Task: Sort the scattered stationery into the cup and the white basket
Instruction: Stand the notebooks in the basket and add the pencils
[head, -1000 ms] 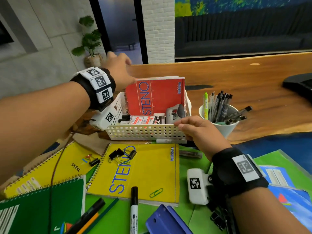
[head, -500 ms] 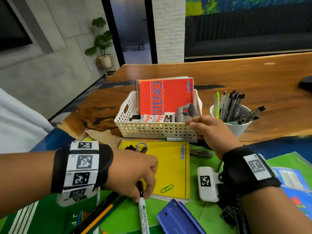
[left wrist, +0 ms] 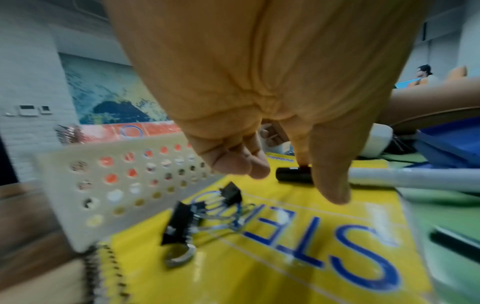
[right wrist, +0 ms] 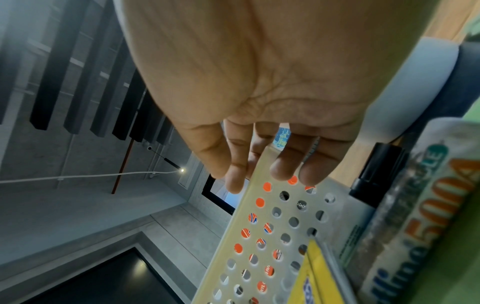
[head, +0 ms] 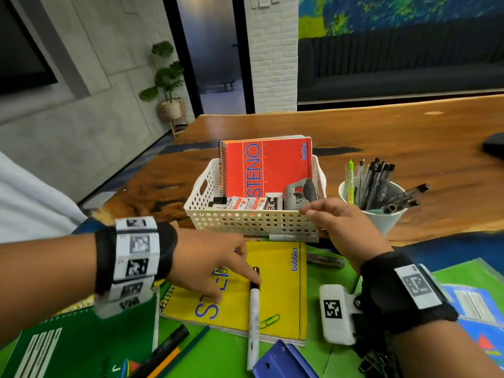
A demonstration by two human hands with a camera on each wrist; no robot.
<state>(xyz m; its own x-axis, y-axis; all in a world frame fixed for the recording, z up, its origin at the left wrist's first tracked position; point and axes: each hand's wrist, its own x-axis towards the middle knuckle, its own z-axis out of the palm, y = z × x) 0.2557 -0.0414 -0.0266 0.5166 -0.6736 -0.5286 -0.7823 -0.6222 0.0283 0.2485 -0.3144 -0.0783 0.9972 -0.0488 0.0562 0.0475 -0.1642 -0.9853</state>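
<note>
The white basket (head: 245, 222) stands on the wooden table holding a red STENO notebook (head: 267, 170), small boxes and a grey stapler (head: 300, 192). My right hand (head: 313, 214) grips the basket's front right rim, thumb on one side and fingers on the other (right wrist: 285, 170). A white cup (head: 387, 222) full of pens stands to the right. A white marker (head: 253, 317) with a black cap (left wrist: 293, 174) lies on the yellow STENO notebook (head: 278, 290). My left hand (head: 237, 290) hovers over that notebook with its index fingertip on the cap and the thumb close beside it.
Black binder clips (left wrist: 182, 222) lie on the yellow notebook, and a green paper clip (head: 270, 320). Another marker (head: 293, 237) lies against the basket's front. A green notebook (head: 81, 345), pencils (head: 163, 350), a blue plastic piece (head: 281, 361) and more binder clips (head: 373, 361) crowd the near edge.
My left hand came down from behind the basket and took the marker's cap; the marker now lies further right and up on the yellow notebook. The right hand has stayed on the basket.
</note>
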